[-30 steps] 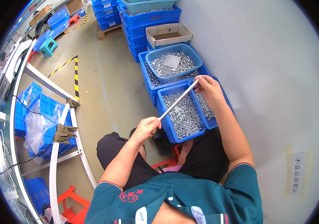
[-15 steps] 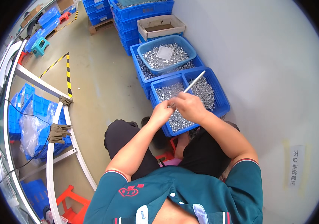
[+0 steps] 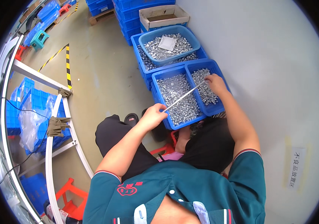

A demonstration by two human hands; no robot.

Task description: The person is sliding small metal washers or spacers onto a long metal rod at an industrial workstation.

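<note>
Near the center of the frame, the left hand (image 3: 155,116) pinches the lower-left end of a thin, pale rod (image 3: 185,95) between closed fingertips, and the right hand (image 3: 216,84) grips its upper-right end the same way. The rod slants over two blue bins standing side by side: the left bin (image 3: 187,124) and the right bin (image 3: 215,109), both filled with small silvery metal parts (image 3: 183,114). Just above them at upper center, a light blue tub (image 3: 171,59) holds more such parts with a white card (image 3: 167,43) on top. A teal stool (image 3: 39,39) stands at upper left.
</note>
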